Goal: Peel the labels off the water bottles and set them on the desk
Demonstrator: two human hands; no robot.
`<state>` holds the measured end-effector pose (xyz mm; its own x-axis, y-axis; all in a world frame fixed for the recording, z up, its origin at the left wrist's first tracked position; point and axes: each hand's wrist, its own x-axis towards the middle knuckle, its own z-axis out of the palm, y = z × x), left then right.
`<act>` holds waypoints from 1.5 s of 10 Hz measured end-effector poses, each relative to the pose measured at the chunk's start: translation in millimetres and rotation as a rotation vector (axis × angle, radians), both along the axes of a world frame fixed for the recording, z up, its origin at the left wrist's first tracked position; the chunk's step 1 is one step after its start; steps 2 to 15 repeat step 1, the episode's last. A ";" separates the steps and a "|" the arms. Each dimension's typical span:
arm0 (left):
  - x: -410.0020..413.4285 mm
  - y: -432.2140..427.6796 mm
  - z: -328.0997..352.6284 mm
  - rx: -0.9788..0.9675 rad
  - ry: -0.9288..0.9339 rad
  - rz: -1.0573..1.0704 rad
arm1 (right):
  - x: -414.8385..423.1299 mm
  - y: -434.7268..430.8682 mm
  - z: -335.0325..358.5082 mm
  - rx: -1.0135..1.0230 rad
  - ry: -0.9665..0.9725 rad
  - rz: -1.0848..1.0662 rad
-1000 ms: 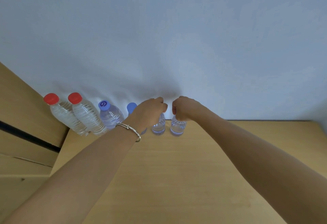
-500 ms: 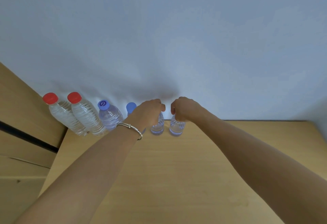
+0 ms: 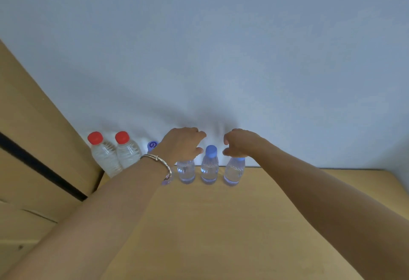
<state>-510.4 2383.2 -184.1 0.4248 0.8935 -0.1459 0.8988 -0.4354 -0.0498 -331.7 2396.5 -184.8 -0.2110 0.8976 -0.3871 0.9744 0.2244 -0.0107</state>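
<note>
Head view: looks down along both forearms to a row of water bottles standing against the wall [image 3: 199, 58] at the back of the desk [image 3: 221, 224].
Wooden cabinet [image 3: 33, 147]: flanks the desk at the far left.
Red-capped bottles [image 3: 104, 158]: two, side by side and touching, clear-bodied, with no label in sight.
Swirl-capped bottle [image 3: 152, 144]: only its blue cap shows above the left forearm; the body is hidden.
Bracelet [image 3: 159, 162]: a thin metal band on the left wrist.
Left hand [image 3: 183, 144]: loosely curled, thumb and forefinger parted with nothing between them. It covers a bottle top, and I cannot tell whether it grips it.
Left small bottle [image 3: 186, 171]: upright under that hand, bare plastic.
Middle bottle [image 3: 210, 164]: upright between the hands, touched by neither, blue cap on, no label.
Right hand [image 3: 241, 144]: looks released, fingers slack and holding nothing.
Right small bottle [image 3: 233, 171]: upright, its blue cap peeping out just under the heel of the right hand.
Change: half a second ago each hand clutched a bottle top and the knuckles nearly met. Now the hands have drawn apart and the fingers have loosened, and a capped bottle stands uncovered between them.
Meaning: the bottles have probably just been set down. Every body that can be seen is stripped, so the task looks close to finished. Only the swirl-capped bottle is unchecked.
</note>
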 end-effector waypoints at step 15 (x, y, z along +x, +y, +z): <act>-23.7 -0.9 11.7 0.007 0.009 0.040 | -25.0 -0.6 10.8 0.008 0.031 0.027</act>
